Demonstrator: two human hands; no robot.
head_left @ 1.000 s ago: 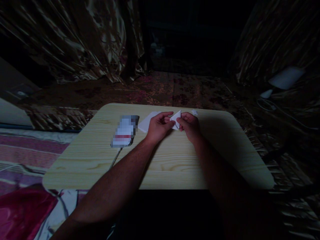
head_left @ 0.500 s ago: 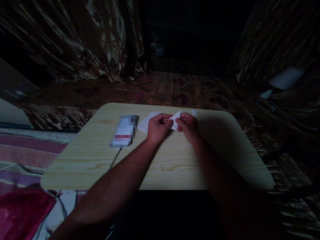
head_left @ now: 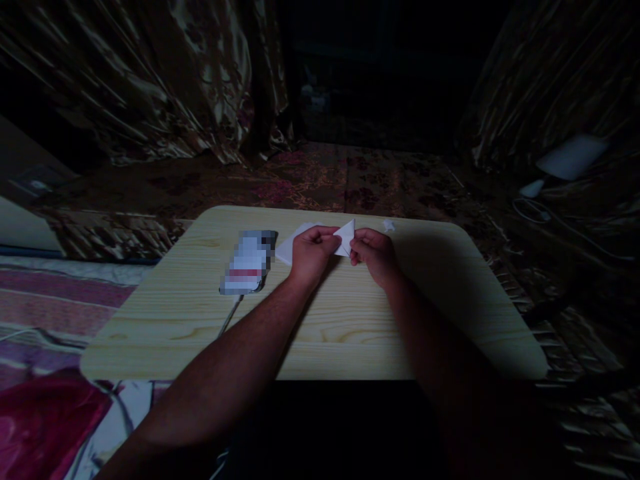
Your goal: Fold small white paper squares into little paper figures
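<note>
A small white folded paper triangle (head_left: 346,239) is held just above the far middle of a light wooden table (head_left: 320,327). My left hand (head_left: 313,253) pinches its left side with fingers curled. My right hand (head_left: 374,255) pinches its right edge, fingers closed too. Behind my left hand, a stack of white paper sheets (head_left: 289,248) lies flat on the table.
A phone (head_left: 249,263) with a cable running toward the near edge lies left of my hands. A tiny white scrap (head_left: 388,226) sits near the far edge. Dark patterned bedding and curtains surround the table; a white device (head_left: 570,157) rests at far right.
Both hands have shifted slightly left and away from me with the paper. The triangle now stands more upright between the fingers.
</note>
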